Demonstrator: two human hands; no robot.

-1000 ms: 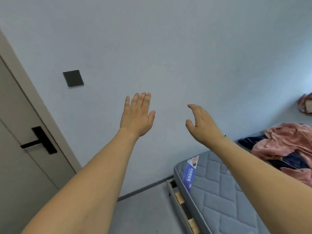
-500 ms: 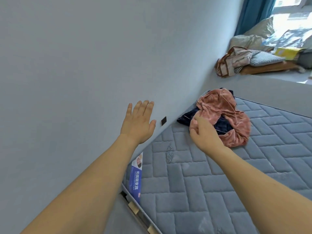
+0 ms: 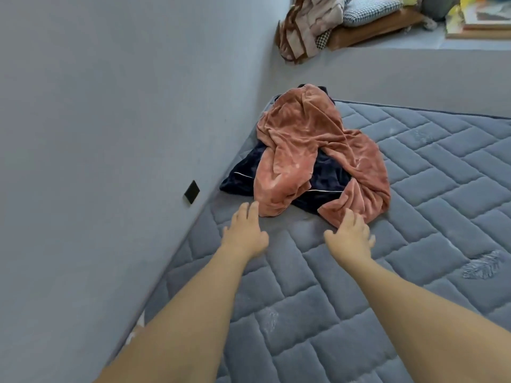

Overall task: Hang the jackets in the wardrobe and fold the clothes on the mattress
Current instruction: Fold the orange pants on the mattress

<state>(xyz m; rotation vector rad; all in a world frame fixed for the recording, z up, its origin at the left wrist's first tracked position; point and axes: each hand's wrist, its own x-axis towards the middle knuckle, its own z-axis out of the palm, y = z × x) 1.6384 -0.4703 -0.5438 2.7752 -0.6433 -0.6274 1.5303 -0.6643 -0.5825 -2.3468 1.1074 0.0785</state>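
Single head-worn view, facing forward and down.
The camera looks from above and behind both forearms across the mattress (image 3: 414,189) toward the wall (image 3: 110,134) and far ledge (image 3: 414,59). Forearms fill the near foreground; the clothes pile (image 3: 312,150) sits mid-frame, near. No second view exists.

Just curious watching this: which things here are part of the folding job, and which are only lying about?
Job: pink garment; navy garment under it; mattress; left hand; right hand.
Lying about: beige clothes heap; checked cushion; black wall plate.
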